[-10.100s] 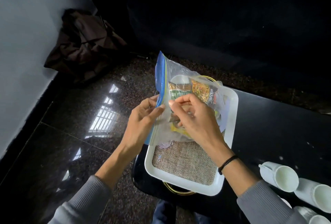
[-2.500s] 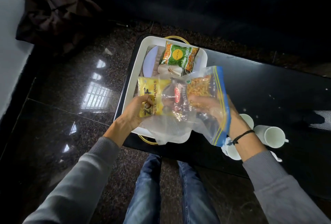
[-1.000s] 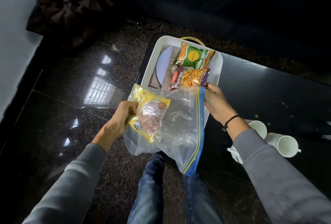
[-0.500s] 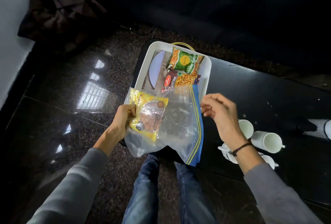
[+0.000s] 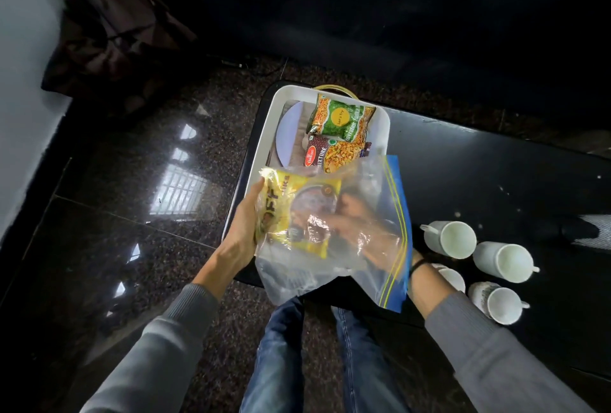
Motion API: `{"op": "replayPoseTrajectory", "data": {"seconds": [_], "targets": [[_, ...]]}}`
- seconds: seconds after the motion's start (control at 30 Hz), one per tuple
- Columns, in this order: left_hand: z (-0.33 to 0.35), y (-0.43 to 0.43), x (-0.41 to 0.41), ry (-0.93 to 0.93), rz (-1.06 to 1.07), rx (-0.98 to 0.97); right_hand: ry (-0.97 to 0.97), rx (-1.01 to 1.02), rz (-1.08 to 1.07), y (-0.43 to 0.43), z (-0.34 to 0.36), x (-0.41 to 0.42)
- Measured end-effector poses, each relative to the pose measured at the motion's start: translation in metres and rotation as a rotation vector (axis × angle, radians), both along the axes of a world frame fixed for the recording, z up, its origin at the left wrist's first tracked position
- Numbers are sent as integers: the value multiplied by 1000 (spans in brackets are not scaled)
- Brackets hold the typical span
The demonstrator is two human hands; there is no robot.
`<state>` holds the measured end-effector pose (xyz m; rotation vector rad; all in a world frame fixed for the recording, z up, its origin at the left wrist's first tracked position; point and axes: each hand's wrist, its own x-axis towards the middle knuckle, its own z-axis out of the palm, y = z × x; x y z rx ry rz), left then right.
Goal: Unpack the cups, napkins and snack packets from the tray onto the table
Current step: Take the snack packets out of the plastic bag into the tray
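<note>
The left hand [image 5: 244,230] is clamped on the left side of a clear zip bag [image 5: 380,181], fingers curled round the plastic with the edge of the yellow packet [image 5: 297,211] inside it. The right hand [image 5: 357,224] is shoved in through the bag's blue-edged mouth up to the wrist and reaches toward that packet. It's smeared and behind crinkled plastic, so honestly can't tell if it's grabbing anything or just loose. There's a black wristband [image 5: 417,267] just outside the mouth. The yellow packet is the only thing that can be made out in the bag, which hangs over the near end of the white tray [image 5: 261,154] and off the table edge above the person's knees. In the tray: a green packet [image 5: 344,120] at the far end, a maroon packet [image 5: 334,156] just in front of it and overlapping it, and a pale round disc [image 5: 289,135] on the left side that's partly under both. The tray sits at the left end of the black table [image 5: 479,174], its long left rim running close along the table's edge. Four white cups [image 5: 453,240] lie on their sides in a cluster near the front edge, right of the bag, with a lot of bare tabletop behind them. A brown bundle [image 5: 109,39] sits on the shiny dark floor [image 5: 132,214] by the wall, well away.
</note>
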<state>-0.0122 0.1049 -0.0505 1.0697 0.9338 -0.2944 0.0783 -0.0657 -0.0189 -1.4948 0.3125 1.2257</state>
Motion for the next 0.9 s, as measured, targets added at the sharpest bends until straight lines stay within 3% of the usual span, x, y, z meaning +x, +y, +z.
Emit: {"op": "replayPoseTrajectory", "data": {"seconds": [0.17,0.37,0.47,0.67,0.9], "targets": [[2,-1,4,11,-175,44,-199,-234,0,-2,-12,-1],[0,13,1,35,-109,168,-124,-138,-148,-18,-9,14],[-2,25,-4,48,-55,177,-215,-146,-306,-42,-4,28],[-11,41,-15,65,30,115,-317,-294,-335,-79,-4,40],[-21,54,-30,181,-94,114,-288,-327,-358,-90,-3,39]]}}
